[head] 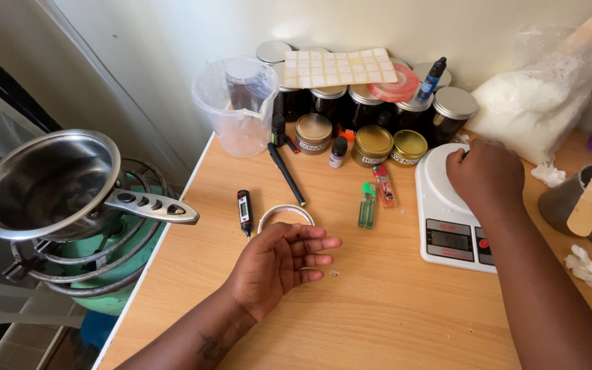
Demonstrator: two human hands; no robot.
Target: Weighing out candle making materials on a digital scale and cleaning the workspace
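Nearest the camera, the left hand (279, 264) rests palm-down on the light wooden tabletop (378, 315), its fingers loosely spread and gripping nothing; the fingertips lie just beside a thin white ring-shaped band (285, 211) lying flat on the wood. Just left of that ring lies a black pen-style digital probe thermometer (244, 212). To the right, the right hand (486, 177) is curled over the round platform of a white digital kitchen scale (447, 233); the fingers are bent down, but whether they grip anything cannot be told. Between the hands lie a green lighter (367, 205) and a clear red-tinted lighter (384, 186), with a black pen (286, 174) lying slantwise further in. Off the table's left edge, a shiny steel saucepan (49, 183) sits on a wire burner stand above a green gas cylinder (107, 274). Further back stand short gold-lidded tins (373, 144), a clear plastic measuring jug (236, 104), and a row of dark glass jars with silver lids (447, 111). A clear plastic bag of white flakes (536, 103) leans against the wall at the right.
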